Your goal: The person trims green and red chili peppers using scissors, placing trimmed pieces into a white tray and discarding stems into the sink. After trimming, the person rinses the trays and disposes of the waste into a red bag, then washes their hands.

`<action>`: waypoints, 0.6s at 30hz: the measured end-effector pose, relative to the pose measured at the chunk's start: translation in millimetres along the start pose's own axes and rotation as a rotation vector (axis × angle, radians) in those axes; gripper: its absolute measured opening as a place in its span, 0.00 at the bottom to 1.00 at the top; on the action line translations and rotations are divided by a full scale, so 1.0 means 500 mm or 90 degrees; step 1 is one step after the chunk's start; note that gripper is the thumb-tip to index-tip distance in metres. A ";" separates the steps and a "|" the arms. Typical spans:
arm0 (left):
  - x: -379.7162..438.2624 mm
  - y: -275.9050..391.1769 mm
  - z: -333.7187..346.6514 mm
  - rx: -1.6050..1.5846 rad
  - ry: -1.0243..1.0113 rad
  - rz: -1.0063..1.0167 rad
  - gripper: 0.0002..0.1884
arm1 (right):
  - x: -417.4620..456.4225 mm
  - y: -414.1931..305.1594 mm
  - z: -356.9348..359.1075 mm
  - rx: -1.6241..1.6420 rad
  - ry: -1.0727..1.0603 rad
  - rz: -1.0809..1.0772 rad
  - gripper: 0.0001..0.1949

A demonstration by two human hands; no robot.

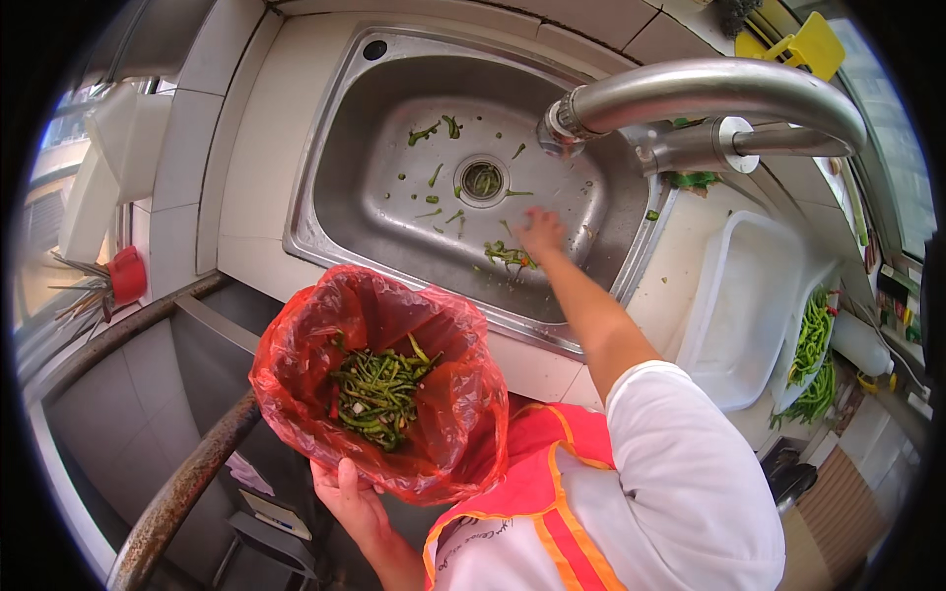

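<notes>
My left hand [353, 496] grips the lower rim of a red plastic bag [288, 354], which is spread wide, perhaps over a bin hidden beneath it. Inside the bag lies a heap of green vegetable trimmings [377, 395], like chilli or bean ends. Over the floor of the stainless steel sink [436, 251], my right hand [543, 235] is blurred, its fingers apart and nothing seen in them. Just below its fingertips sits a small clump of green scraps [508, 255]. Other stem pieces are scattered around the drain strainer [482, 180], which also holds some scraps.
A steel faucet [717, 92] arches over the sink's right side. On the right counter stand a translucent white basin [743, 310] and long green chillies or beans [811, 340]. A rusty rail [196, 480] runs at lower left, below a red utensil holder [127, 275].
</notes>
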State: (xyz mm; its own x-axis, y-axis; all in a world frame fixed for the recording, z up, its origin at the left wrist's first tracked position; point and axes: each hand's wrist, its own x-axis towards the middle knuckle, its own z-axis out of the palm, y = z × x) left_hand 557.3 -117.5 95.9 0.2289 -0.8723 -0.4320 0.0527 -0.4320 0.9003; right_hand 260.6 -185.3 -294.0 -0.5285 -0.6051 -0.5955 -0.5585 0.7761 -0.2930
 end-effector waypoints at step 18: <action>0.004 0.012 0.004 -0.007 -0.026 -0.014 0.20 | -0.188 -0.141 -0.147 0.575 -0.474 -0.122 0.13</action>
State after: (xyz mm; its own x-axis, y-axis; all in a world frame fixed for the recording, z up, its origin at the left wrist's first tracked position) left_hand 556.3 -122.3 100.5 0.1884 -0.8714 -0.4529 0.0682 -0.4484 0.8912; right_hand 302.5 -196.3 -162.5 0.1832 -0.7050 -0.6852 0.2240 0.7086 -0.6692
